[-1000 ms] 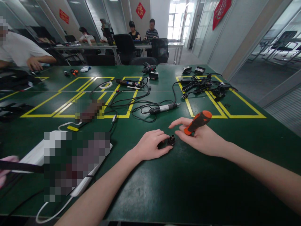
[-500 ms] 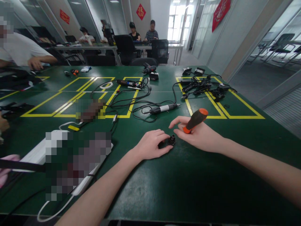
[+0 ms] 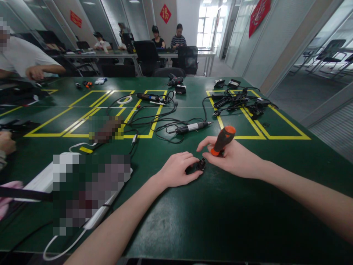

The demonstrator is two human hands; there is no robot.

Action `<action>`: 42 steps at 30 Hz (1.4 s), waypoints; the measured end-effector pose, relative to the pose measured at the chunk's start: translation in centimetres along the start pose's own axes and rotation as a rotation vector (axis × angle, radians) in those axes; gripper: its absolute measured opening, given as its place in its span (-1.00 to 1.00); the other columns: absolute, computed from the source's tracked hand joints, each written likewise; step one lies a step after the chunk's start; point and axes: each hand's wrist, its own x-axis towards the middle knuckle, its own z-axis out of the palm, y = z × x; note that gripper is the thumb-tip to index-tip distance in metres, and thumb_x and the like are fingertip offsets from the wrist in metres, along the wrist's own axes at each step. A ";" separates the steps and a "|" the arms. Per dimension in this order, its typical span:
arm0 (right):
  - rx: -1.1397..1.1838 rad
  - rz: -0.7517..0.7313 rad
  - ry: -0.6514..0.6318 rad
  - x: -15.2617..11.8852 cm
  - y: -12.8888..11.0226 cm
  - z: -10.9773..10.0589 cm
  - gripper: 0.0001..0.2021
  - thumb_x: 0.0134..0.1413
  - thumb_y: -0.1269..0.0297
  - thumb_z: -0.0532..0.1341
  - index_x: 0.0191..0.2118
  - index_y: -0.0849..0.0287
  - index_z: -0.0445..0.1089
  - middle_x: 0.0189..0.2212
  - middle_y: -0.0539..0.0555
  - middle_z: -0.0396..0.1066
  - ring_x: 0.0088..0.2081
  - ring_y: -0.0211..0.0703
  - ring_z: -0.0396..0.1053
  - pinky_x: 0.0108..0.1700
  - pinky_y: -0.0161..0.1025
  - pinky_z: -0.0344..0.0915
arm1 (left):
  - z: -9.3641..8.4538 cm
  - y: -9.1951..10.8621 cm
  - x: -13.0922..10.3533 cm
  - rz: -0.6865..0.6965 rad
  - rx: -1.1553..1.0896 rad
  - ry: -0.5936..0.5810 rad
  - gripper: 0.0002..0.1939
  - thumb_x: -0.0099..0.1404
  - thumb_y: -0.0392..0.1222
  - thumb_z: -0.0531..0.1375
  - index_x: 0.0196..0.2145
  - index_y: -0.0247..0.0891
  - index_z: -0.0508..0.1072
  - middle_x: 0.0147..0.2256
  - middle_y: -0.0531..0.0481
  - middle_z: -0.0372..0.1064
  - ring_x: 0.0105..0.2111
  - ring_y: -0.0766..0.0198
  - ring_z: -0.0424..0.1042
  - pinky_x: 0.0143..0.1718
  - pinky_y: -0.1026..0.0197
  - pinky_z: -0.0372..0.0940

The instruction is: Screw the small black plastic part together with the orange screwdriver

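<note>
My left hand (image 3: 180,169) rests on the green table (image 3: 165,228), its thumb and fingers closed round a small black cylindrical part (image 3: 202,164) that stands on the tabletop. The part has a narrow round top; its lower end is partly hidden by the fingers. Just to the right, my right hand (image 3: 233,156) holds a screwdriver (image 3: 224,140) with a black and orange handle. The handle leans, its orange end up, between thumb and fingers. I cannot make out the screwdriver's shaft. The two hands are close together, with the part between them.
Beyond my hands lies a corded electric screwdriver (image 3: 193,127) with looped black cable. A pile of black cables and parts (image 3: 234,99) lies at the back right, a cordless drill (image 3: 175,80) at the far edge. White power strips (image 3: 100,215) lie left. A co-worker's hand (image 3: 7,143) is far left.
My right hand and the screwdriver have shifted slightly left, and the handle tilts a little differently. My left hand and the black part have stayed put.
</note>
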 end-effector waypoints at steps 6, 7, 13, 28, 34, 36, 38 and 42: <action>-0.040 0.002 0.005 0.0 -0.2 0.0 -0.81 0.10 0.36 0.23 -0.14 0.17 0.46 -0.55 -0.11 0.24 -0.52 -0.26 0.21 -0.43 -0.30 0.17 | 0.1 0.0 0.1 0.004 0.014 -0.009 -0.74 0.41 0.00 0.20 -0.31 -0.26 0.45 -0.35 -0.01 0.45 -0.32 0.22 0.42 -0.32 0.20 0.25; -0.046 -0.005 0.021 0.0 -0.2 0.0 -0.84 0.13 0.34 0.23 -0.16 0.17 0.47 -0.54 -0.10 0.25 -0.51 -0.26 0.22 -0.41 -0.29 0.18 | 0.0 0.0 0.1 0.004 0.016 -0.010 -0.74 0.41 0.00 0.20 -0.31 -0.26 0.44 -0.34 -0.01 0.45 -0.31 0.21 0.42 -0.32 0.20 0.25; -0.010 0.022 -0.010 -0.1 -0.3 -0.2 -0.80 0.10 0.38 0.24 -0.12 0.14 0.47 -0.52 -0.09 0.29 -0.47 -0.23 0.29 -0.38 -0.30 0.22 | -0.1 0.1 0.0 -0.008 0.007 -0.020 -0.75 0.41 0.00 0.19 -0.28 -0.25 0.45 -0.33 -0.02 0.46 -0.30 0.21 0.44 -0.32 0.19 0.26; 0.006 0.048 -0.048 -0.1 -0.5 -0.2 -0.73 0.00 0.44 0.22 -0.13 0.18 0.45 -0.56 -0.12 0.23 -0.55 -0.29 0.18 -0.46 -0.32 0.15 | -0.2 0.1 0.1 -0.012 0.007 -0.030 -0.73 0.41 0.01 0.19 -0.29 -0.25 0.46 -0.35 -0.01 0.45 -0.32 0.22 0.42 -0.33 0.19 0.26; -0.042 -0.012 0.005 0.0 -0.3 -0.1 -0.86 0.09 0.38 0.21 -0.21 0.18 0.47 -0.53 -0.07 0.29 -0.50 -0.26 0.23 -0.41 -0.30 0.18 | -0.2 0.1 0.1 -0.012 0.003 -0.023 -0.74 0.41 0.01 0.19 -0.29 -0.25 0.47 -0.34 -0.01 0.45 -0.32 0.22 0.42 -0.33 0.20 0.26; -0.049 -0.012 0.013 0.0 -0.3 -0.2 -0.85 0.10 0.37 0.22 -0.18 0.18 0.47 -0.50 -0.05 0.32 -0.46 -0.23 0.28 -0.38 -0.29 0.21 | -0.2 0.0 0.1 -0.009 0.004 -0.027 -0.74 0.41 0.00 0.20 -0.27 -0.26 0.47 -0.34 -0.01 0.45 -0.32 0.22 0.42 -0.32 0.20 0.26; -0.037 0.019 0.012 -0.1 -0.4 -0.2 -0.79 0.08 0.37 0.24 -0.13 0.17 0.47 -0.50 -0.06 0.31 -0.46 -0.22 0.29 -0.38 -0.30 0.22 | -0.2 0.0 0.1 -0.007 0.008 -0.032 -0.75 0.41 0.00 0.20 -0.27 -0.26 0.46 -0.34 -0.01 0.44 -0.32 0.22 0.42 -0.32 0.20 0.25; -0.011 0.044 0.010 -0.1 -0.5 -0.2 -0.76 0.04 0.39 0.25 -0.12 0.19 0.46 -0.52 -0.08 0.30 -0.50 -0.25 0.26 -0.40 -0.31 0.21 | -0.1 0.0 0.0 -0.007 0.008 -0.027 -0.74 0.41 0.00 0.20 -0.28 -0.26 0.46 -0.34 -0.01 0.44 -0.31 0.22 0.41 -0.31 0.19 0.25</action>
